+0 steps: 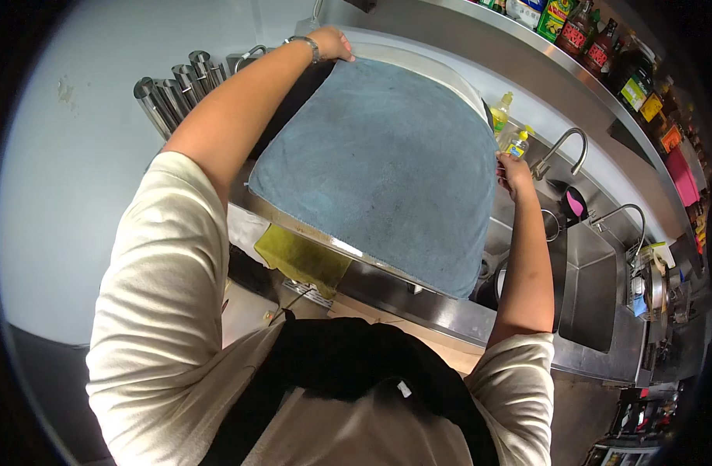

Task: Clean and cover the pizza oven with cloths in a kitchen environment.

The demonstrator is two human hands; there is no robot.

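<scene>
A blue-grey cloth, its surface faintly stained, is spread out between my hands above the steel counter. My left hand, with a metal bracelet or watch at the wrist, pinches its far left corner. At the right edge, my right hand grips the cloth with bent fingers. The near edge hangs close to the counter's front rim. Behind the far edge shows a pale curved band, which I cannot identify. The cloth hides most of what lies beneath it.
Two dish soap bottles stand behind my right hand, near a curved faucet. Right of my forearm is a steel sink. Steel cylinders stand at left. An overhead shelf holds bottles. A yellow cloth hangs below the counter.
</scene>
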